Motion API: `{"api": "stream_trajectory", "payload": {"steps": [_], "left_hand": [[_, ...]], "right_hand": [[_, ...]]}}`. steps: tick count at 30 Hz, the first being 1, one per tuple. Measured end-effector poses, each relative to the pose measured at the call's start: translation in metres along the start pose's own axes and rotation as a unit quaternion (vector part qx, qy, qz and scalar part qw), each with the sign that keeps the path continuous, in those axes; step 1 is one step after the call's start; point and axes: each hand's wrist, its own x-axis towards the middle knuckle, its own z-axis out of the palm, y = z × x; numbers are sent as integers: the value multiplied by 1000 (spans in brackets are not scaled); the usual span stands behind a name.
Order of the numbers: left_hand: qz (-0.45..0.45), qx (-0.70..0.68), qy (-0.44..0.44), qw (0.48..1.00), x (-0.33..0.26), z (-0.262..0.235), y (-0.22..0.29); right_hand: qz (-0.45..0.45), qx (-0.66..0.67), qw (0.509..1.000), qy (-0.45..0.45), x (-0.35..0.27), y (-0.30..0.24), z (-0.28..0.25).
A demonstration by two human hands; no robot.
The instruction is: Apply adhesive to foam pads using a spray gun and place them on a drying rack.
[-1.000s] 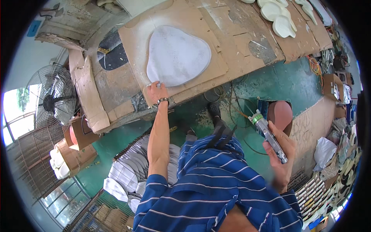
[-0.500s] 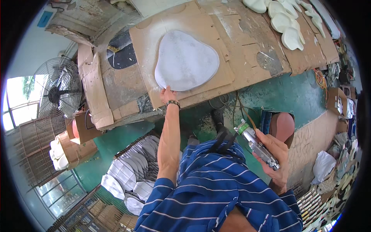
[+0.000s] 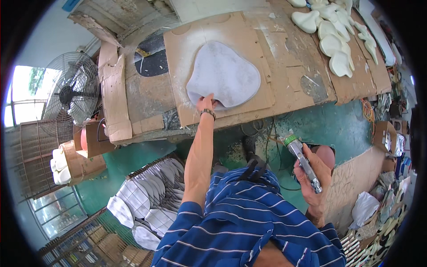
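The left hand [image 3: 207, 105] has its fingers pinched narrow on the near-left edge of a pale grey-white, rounded-triangular soft pad [image 3: 226, 73], and that edge is curled up at the fingertips. The rest of the pad spreads beyond and to the right of these fingers, on a flat brown cardboard sheet [image 3: 179, 58] that lies under it on the cardboard-covered worktop [image 3: 149, 109].

The right hand [image 3: 318, 171] is well apart from the left, off the worktop's near edge, its fingers wrapped around a silver metal handheld tool with a green ring [image 3: 303, 163]; the ringed end points away from the palm.

Far beyond the right fingers, cream-coloured moulded pieces [image 3: 334, 46] lie clustered on the worktop. Left of the left fingers stands a dark wire-caged fan [image 3: 66, 94]; nearer the body, grey-white flat pieces [image 3: 137, 196] are stacked in a wire rack.
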Motion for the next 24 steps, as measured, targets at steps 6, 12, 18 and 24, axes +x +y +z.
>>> {"api": "stream_trajectory", "payload": {"steps": [6,12,18,24], "left_hand": [[-15,-313,-264,912,-20,73,120],[171,-452,-395,782,-157,16,243],[191,-528,-244,791,-266,-139,233],[266,-613,-159,727,-310,-263,189]], "right_hand": [[24,24,999,29,0,-8,12],[44,96,994,-5,-1,-5,29],[105,54,982,-150,9,10,64],[61,-13,947,-316,31,14,107]]}}
